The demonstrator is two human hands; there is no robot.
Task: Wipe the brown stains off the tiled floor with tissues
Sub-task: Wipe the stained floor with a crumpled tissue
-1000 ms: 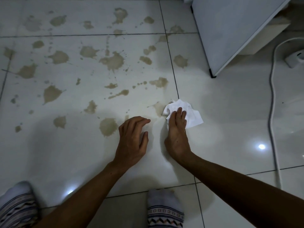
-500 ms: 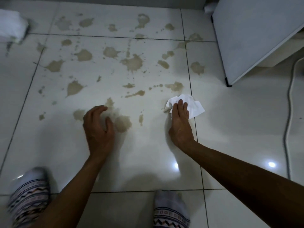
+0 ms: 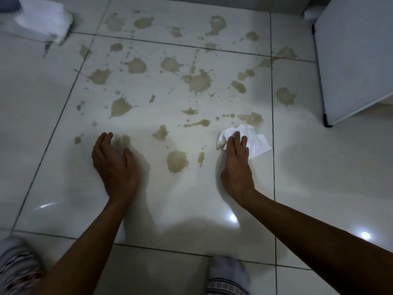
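so right hand (image 3: 237, 165) flat, fingers pressing tissue (image 3: 254, 141); nearest stain (image 3: 252, 118) just ahead. left hand (image 3: 113, 165) loosely curled, holds nothing.

Left hand (image 3: 114, 165) now farther left of the round stain (image 3: 177, 161), tissue pack (image 3: 40, 20) newly in view.

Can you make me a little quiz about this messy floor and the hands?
1. True or false: the right hand presses a white tissue flat on the floor.
2. Which is nearest the tissue pack? A) left hand B) right hand C) white cabinet
3. Fill in: the big round stain lies ____ the two hands.

Key: 1 true; 2 A; 3 between.
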